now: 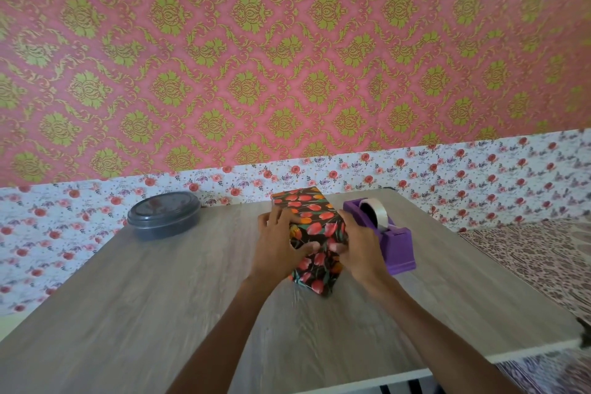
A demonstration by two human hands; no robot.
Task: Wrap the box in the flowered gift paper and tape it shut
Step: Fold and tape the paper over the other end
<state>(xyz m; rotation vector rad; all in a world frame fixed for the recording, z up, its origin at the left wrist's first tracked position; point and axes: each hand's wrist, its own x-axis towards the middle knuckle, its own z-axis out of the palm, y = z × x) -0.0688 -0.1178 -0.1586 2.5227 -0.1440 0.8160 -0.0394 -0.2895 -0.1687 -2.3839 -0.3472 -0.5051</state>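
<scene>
Slippage is your risk: your left hand (281, 246) and right hand (359, 249) clasp the flower-papered box (315, 227) between them, thumbs pressing its near flap. Reaching for the tape dispenser (395, 245) just beside your right hand may let that fold spring open.

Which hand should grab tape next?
Right. The right hand holds the box on the side next to the dispenser; the left hand is on the far side and can steady the box meanwhile.

Home room, pink damask wallpaper (287, 57), flowered dado (479, 176), wood-grain table (160, 297)
</scene>
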